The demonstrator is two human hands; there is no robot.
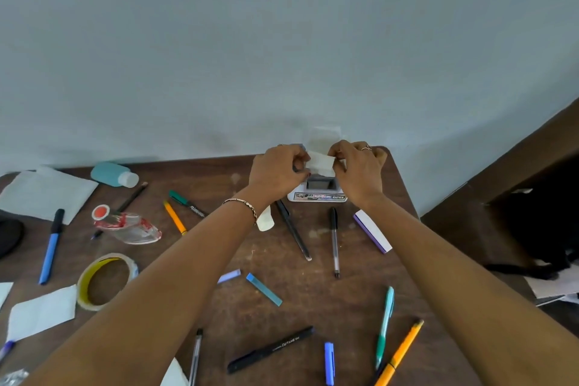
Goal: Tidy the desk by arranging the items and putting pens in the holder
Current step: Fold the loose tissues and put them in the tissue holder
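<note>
Both arms are extended forward, forearms converging over the desk (313, 301). The left hand (277, 171) and right hand (357, 171) are held close together, fingers curled, each pinching one end of a small white piece of paper (320, 163). The paper is held directly above the white holder (316, 196), which stands at the desk's far edge. Pens lie loose on the desk, including a black pen (293, 230) and an orange pen (174, 217) nearer the person.

The holder (316, 196) is partly hidden; the bottom edge crops an orange pen (400, 352).
</note>
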